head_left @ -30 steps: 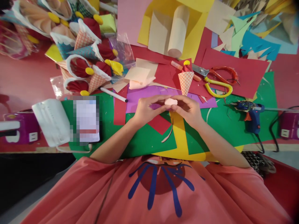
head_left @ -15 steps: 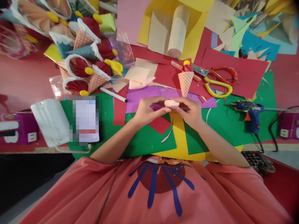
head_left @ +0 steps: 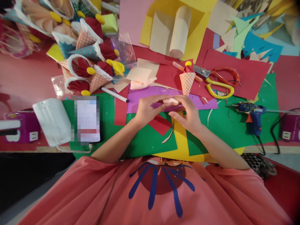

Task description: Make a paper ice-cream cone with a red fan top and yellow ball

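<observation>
Head view: the principal change is at the right hand [head_left: 191, 115]; its thumb has separated from the pale pink piece [head_left: 172, 101] and now stands apart, below it. The right hand is partly open, with a clear gap between thumb and forefinger; the forefinger side remains at the right end of the piece. The left hand [head_left: 145, 112] is nearly closed, its thumb and fingers apparently pinching the left end. In judgement, the left hand now provides the main support, and the right supplies only light contact. Finger overlap prevents confirmation of the exact contact points. The piece is held between the 2 hands, over the purple sheet [head_left: 132, 106]. The checked cone [head_left: 187, 83] lies just beyond the right fingers, its tip towards them. Farther right are the scissors [head_left: 204, 72], with 1 red handle and 1 yellow handle, and the blue glue gun [head_left: 256, 118]. The white pen [head_left: 114, 94] lies left of the left hand, on the side away from the cone.
</observation>
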The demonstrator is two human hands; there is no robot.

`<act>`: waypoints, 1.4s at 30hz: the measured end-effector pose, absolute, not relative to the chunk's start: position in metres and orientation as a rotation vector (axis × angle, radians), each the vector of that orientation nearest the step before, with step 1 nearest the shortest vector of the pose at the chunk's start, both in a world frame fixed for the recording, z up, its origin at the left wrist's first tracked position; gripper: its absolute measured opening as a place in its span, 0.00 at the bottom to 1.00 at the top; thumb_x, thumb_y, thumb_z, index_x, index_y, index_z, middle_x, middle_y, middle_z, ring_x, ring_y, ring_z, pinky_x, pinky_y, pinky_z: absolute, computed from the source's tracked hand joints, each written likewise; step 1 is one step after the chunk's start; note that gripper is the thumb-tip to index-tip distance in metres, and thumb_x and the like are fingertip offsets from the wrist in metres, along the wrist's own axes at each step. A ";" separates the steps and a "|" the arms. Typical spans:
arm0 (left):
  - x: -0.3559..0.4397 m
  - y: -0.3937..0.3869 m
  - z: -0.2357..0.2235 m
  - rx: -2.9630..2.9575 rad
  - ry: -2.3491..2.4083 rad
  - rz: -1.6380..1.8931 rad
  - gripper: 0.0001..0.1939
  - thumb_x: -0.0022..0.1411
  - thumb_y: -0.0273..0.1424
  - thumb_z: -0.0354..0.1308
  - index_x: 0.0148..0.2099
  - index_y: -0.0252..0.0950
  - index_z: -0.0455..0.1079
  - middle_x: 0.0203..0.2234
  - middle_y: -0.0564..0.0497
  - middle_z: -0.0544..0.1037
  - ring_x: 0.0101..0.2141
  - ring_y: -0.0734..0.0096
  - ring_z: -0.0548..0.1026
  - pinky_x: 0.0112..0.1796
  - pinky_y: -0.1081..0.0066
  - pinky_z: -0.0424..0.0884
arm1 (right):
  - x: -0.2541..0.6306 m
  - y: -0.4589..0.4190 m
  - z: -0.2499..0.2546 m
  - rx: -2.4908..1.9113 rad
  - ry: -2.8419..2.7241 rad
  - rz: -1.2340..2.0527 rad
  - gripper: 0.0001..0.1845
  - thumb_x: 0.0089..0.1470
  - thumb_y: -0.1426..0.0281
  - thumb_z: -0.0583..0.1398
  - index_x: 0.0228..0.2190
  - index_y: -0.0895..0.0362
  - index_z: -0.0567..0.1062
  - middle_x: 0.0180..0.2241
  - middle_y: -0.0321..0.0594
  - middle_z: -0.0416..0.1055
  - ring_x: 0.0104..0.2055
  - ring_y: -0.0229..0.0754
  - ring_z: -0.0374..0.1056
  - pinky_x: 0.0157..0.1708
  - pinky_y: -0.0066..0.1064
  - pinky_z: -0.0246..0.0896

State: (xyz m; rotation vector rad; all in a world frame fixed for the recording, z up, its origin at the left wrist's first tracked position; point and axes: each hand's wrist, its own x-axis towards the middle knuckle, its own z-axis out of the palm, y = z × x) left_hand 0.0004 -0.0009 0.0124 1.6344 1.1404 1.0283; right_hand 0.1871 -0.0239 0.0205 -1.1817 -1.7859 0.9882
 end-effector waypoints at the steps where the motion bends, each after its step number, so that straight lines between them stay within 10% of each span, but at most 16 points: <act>1: 0.001 0.000 0.013 1.618 1.137 1.037 0.14 0.60 0.42 0.65 0.44 0.40 0.80 0.39 0.50 0.85 0.38 0.68 0.83 0.40 0.72 0.79 | 0.186 -0.026 0.020 -1.210 -1.784 0.979 0.24 0.55 0.52 0.63 0.49 0.52 0.72 0.49 0.47 0.74 0.51 0.50 0.71 0.49 0.44 0.72; 6: 0.000 0.002 0.015 1.509 1.126 1.042 0.16 0.57 0.43 0.66 0.39 0.36 0.81 0.33 0.48 0.85 0.31 0.71 0.82 0.32 0.75 0.77 | 0.185 -0.026 0.012 -1.222 -1.732 0.997 0.36 0.55 0.53 0.64 0.60 0.49 0.62 0.50 0.46 0.73 0.43 0.46 0.75 0.38 0.39 0.76; 12: 0.002 0.000 0.016 1.512 1.125 1.027 0.19 0.58 0.47 0.65 0.34 0.34 0.80 0.29 0.48 0.85 0.31 0.71 0.82 0.33 0.78 0.76 | 0.189 -0.020 0.013 -1.067 -1.875 0.744 0.13 0.60 0.63 0.62 0.47 0.52 0.76 0.39 0.39 0.80 0.40 0.41 0.76 0.40 0.33 0.75; 19: -0.003 0.000 0.011 1.683 0.961 1.089 0.31 0.60 0.50 0.61 0.59 0.36 0.71 0.45 0.43 0.83 0.44 0.66 0.82 0.44 0.73 0.78 | 0.187 -0.020 0.019 -1.191 -1.551 1.039 0.10 0.57 0.61 0.65 0.38 0.53 0.80 0.35 0.35 0.81 0.33 0.36 0.77 0.30 0.25 0.73; 25: -0.003 -0.001 0.010 1.937 1.054 1.111 0.19 0.61 0.44 0.63 0.47 0.36 0.78 0.39 0.47 0.85 0.38 0.71 0.83 0.41 0.77 0.78 | 0.189 -0.019 0.017 -1.151 -1.477 1.152 0.14 0.57 0.56 0.64 0.36 0.53 0.77 0.33 0.34 0.80 0.34 0.36 0.77 0.31 0.26 0.74; 31: -0.003 -0.002 0.011 2.017 1.049 1.256 0.12 0.59 0.37 0.66 0.41 0.34 0.80 0.34 0.49 0.85 0.34 0.75 0.84 0.37 0.82 0.77 | 0.192 -0.020 0.016 -1.109 -1.599 1.220 0.32 0.55 0.47 0.61 0.55 0.50 0.66 0.39 0.38 0.78 0.36 0.39 0.77 0.33 0.30 0.75; 42: -0.003 -0.002 0.010 2.021 1.074 1.269 0.12 0.64 0.37 0.61 0.35 0.35 0.80 0.29 0.51 0.85 0.29 0.77 0.82 0.33 0.82 0.75 | 0.191 -0.019 0.018 -1.150 -1.704 1.039 0.17 0.56 0.56 0.65 0.41 0.54 0.77 0.38 0.38 0.80 0.36 0.37 0.77 0.34 0.28 0.74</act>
